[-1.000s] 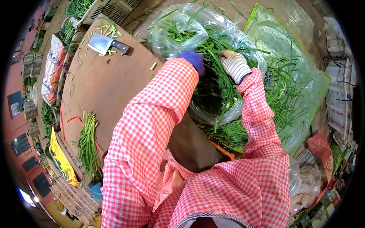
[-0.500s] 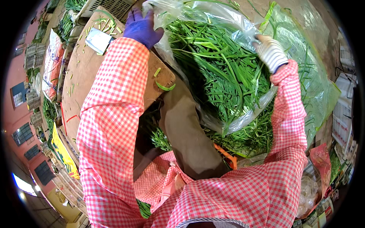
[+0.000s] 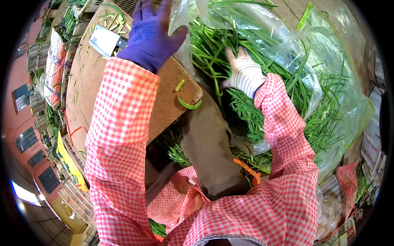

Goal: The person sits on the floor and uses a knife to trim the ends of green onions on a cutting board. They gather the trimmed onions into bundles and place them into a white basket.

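My left hand (image 3: 152,37), in a purple glove, is spread at the left rim of the clear plastic bag (image 3: 279,33), its thumb beside the plastic and its fingertips near the top edge. My right hand (image 3: 245,71), in a striped white glove, has its fingers out on the green leafy stalks (image 3: 252,115) inside the bag, some fingertips among the leaves. Left of the bag is a brown board (image 3: 90,106) bearing cut stalk pieces and a cleaver (image 3: 102,40), its handle partly hidden behind my left hand.
A green plastic sheet (image 3: 340,106) with loose leaves lies to the right. At the left edge are a white-and-orange sack (image 3: 55,67), a yellow printed package (image 3: 67,162) and stacked crates (image 3: 37,57). An orange plastic edge (image 3: 249,168) shows by my brown-clad leg (image 3: 205,143).
My left hand has moved up and left from among the leaves to the bag's rim. My right hand went up-right to the plastic, then came back down-left onto the leaves. The bag has opened wider.
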The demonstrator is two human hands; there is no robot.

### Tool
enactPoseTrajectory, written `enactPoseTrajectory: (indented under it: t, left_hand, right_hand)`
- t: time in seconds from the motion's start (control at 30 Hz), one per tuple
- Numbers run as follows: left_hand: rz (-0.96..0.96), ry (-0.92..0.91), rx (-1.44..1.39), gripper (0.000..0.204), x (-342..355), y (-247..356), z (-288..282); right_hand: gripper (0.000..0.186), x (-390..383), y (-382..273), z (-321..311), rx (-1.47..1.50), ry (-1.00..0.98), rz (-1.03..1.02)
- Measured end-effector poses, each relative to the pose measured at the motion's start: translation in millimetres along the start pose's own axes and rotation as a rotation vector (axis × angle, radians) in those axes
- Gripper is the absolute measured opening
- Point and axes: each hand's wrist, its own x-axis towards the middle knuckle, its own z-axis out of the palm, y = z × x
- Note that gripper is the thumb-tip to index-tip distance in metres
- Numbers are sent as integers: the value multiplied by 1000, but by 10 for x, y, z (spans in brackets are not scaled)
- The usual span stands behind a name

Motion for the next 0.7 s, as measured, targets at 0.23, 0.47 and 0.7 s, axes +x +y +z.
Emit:
enactPoseTrajectory:
  t: [0.23, 0.47, 0.7]
  left_hand:
    - [89, 49, -69, 69, -108, 27, -203]
    - [133, 81, -102, 67, -217, 44, -322]
    - [264, 166, -121, 64, -356, 90, -317]
  right_hand:
    - [100, 279, 400, -392, -171, -52, 167]
    - [77, 549, 1044, -125, -211, 427, -84]
    - [99, 276, 360, -249, -184, -63, -4]
